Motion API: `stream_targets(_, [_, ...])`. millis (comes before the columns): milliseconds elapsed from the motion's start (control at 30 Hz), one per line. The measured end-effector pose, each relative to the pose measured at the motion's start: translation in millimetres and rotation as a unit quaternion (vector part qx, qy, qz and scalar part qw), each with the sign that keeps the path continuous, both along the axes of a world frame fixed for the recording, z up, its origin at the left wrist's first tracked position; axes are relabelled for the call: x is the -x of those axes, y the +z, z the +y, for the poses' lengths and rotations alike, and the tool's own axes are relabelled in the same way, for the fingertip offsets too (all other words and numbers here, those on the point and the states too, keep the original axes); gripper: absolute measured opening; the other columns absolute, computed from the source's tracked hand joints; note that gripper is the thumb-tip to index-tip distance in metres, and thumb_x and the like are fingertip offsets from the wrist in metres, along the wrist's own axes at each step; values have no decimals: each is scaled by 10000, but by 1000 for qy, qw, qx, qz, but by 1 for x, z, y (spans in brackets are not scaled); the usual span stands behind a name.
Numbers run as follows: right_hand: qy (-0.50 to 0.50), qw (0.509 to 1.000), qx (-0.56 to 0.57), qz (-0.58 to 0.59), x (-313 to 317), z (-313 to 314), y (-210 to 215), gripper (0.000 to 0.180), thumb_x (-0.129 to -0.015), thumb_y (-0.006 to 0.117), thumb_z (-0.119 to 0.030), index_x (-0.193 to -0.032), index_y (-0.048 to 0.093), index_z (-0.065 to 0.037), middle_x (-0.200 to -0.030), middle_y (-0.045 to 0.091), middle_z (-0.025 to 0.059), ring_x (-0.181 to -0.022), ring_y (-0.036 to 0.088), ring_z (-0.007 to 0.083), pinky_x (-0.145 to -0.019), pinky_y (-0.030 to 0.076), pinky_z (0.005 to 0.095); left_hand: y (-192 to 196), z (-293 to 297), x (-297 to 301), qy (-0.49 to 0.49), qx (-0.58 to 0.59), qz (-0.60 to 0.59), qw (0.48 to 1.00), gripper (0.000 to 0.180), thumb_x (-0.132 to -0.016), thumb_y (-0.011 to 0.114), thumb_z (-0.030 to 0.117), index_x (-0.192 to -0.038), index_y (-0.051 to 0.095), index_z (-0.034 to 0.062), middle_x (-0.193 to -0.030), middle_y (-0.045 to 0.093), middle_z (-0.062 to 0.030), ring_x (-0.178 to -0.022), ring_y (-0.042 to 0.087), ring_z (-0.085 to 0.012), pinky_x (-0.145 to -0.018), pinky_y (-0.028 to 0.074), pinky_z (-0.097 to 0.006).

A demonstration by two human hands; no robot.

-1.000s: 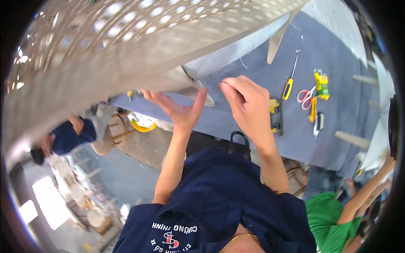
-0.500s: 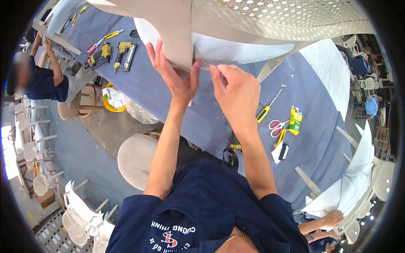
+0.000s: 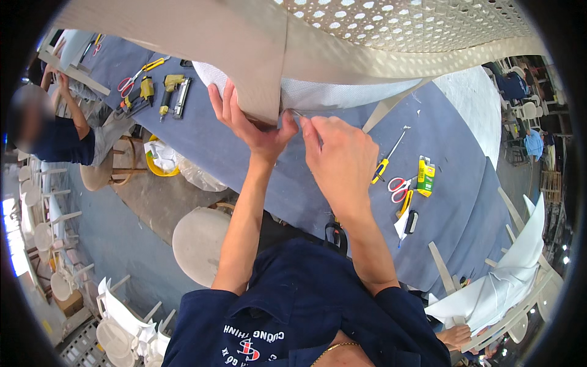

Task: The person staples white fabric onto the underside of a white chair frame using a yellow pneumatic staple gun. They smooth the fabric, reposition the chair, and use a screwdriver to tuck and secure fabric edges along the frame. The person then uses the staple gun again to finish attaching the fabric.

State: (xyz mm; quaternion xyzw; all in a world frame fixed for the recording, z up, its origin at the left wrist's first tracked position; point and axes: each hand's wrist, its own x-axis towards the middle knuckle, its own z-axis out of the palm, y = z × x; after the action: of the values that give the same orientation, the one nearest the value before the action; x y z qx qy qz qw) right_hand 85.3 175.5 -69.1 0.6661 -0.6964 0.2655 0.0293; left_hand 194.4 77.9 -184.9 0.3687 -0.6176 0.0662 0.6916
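Head view: left hand (image 3: pixel 257 133), half-curled, clasps the pale frame (image 3: pixel 257 76) at twelve o'clock, seemingly bracing it; right hand (image 3: pixel 341 150), fingers pinched, holds a slim tool (image 3: pixel 297 112).

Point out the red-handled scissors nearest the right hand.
The red-and-white-handled metal scissors, right of the right hand, beside the yellow-and-green box. Other red-handled scissors lie farther off, left of the left hand.

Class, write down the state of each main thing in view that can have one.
Left hand: curled around the beige frame
Right hand: closed, pinching a thin tool
Blue-grey cloth: spread out, creased at right
Yellow screwdriver: lying unheld
Nearer red-handled scissors: lying unheld, blades unclear
Yellow-and-silver air gun: lying unheld
Yellow bucket: holding white material
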Motion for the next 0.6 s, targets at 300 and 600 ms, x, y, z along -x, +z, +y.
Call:
stream_targets(300, [56, 998, 23, 9, 7, -12, -9, 252, -955, 650, -265, -775, 646, -89, -700, 626, 78, -543, 623, 338, -482, 469, 438, -2, 2, -2, 24, -4, -17, 1000, 851, -829, 739, 371, -1454, 348, -53, -1457, 422, -242, -1472, 248, -518, -1170, 263, -641])
stream_targets(600, [78, 997, 24, -13, 1, -17, -10, 196, -918, 671, -224, -773, 663, -92, -707, 644, 83, -566, 632, 338, -491, 470, 444, -7, 2, -6, 29, -13, -34, 999, 837, -907, 697, 418, -1466, 320, -78, -1473, 393, -265, -1464, 245, -553, -1160, 263, -646])
